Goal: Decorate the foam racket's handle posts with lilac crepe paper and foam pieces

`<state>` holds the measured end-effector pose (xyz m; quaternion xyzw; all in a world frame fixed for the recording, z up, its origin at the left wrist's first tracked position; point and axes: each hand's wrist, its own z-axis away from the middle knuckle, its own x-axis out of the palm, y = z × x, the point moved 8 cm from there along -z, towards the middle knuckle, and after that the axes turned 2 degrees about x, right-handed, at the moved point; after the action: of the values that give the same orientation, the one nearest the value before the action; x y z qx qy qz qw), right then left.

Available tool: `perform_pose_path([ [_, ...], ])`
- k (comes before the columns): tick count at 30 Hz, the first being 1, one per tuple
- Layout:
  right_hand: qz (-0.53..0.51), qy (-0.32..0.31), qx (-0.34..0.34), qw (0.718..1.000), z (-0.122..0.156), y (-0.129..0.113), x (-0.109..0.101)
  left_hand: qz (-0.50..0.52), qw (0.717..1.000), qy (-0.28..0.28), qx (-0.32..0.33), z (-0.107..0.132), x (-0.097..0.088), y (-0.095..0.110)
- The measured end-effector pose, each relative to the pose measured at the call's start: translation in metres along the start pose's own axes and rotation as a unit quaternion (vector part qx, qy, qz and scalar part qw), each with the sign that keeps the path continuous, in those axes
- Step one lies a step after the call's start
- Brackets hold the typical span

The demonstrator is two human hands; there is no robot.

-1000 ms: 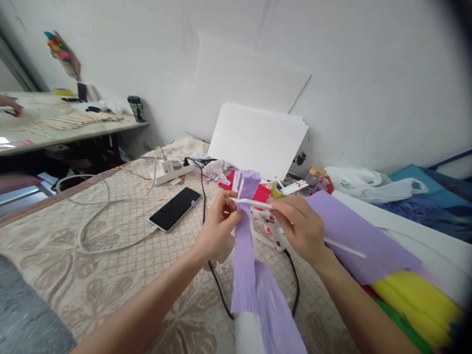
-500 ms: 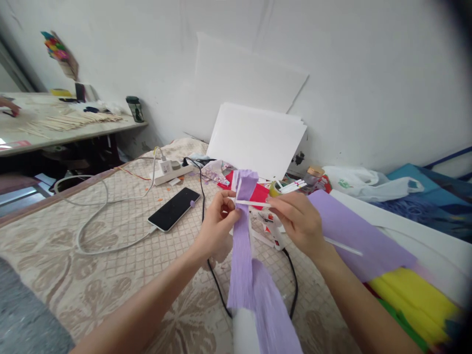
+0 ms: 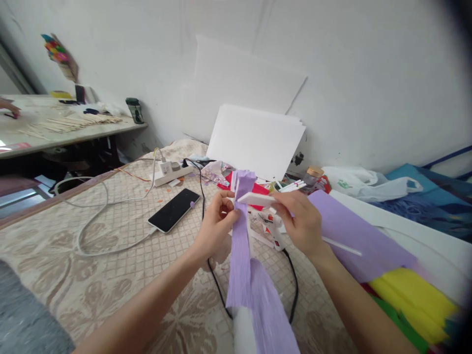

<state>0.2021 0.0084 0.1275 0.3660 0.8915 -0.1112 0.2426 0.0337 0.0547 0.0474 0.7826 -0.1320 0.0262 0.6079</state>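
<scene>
My left hand (image 3: 218, 221) pinches the edge of a purple crepe paper strip (image 3: 240, 255), which hangs upright in front of me. Between the fingertips of my right hand (image 3: 301, 216) is a flat white strip (image 3: 258, 198) with a slanted end, perhaps foam board or card. That end reaches the purple strip just beside my left fingers; whether it presses on it I cannot tell. A second length of purple crepe paper (image 3: 271, 307) hangs lower down, next to a white surface (image 3: 243, 329). Behind my hands a white glue gun (image 3: 275, 231) lies on the table.
A phone (image 3: 174, 210) charges at the left, near a power strip (image 3: 173, 174). Black cord loops under my hands. Purple sheet (image 3: 354, 236) and yellow paper (image 3: 413, 300) lie at the right. White boards (image 3: 256, 140) lean on the wall. Another person's hand (image 3: 9, 105) shows far left.
My right hand has turned the white strip, so its broad face shows instead of its thin edge. My left hand keeps its pinch on the purple crepe paper, almost unmoved.
</scene>
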Motion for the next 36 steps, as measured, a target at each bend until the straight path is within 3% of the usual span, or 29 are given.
perform_pose_path([
  [3,-0.002,-0.006,0.015,1.0,0.005,0.004,0.003,0.0,1.0,-0.004,-0.001,0.0,0.001,0.0],
  [10,-0.006,0.105,-0.016,0.994,-0.009,0.001,-0.018,-0.012,1.0,-0.002,-0.007,0.0,0.001,0.001],
  [18,0.013,-0.011,-0.04,0.999,0.016,-0.002,0.008,-0.007,1.0,-0.008,-0.007,0.0,0.0,0.003],
  [21,0.02,0.0,-0.043,0.999,0.011,-0.004,0.004,-0.006,1.0,-0.009,-0.001,0.001,0.001,0.002],
  [28,0.038,0.088,-0.051,0.994,-0.018,-0.02,-0.014,-0.011,1.0,0.002,-0.004,0.001,-0.001,0.002],
  [36,0.051,-0.015,-0.046,0.998,0.008,-0.014,0.009,-0.013,1.0,-0.002,0.002,0.0,0.0,0.003],
])
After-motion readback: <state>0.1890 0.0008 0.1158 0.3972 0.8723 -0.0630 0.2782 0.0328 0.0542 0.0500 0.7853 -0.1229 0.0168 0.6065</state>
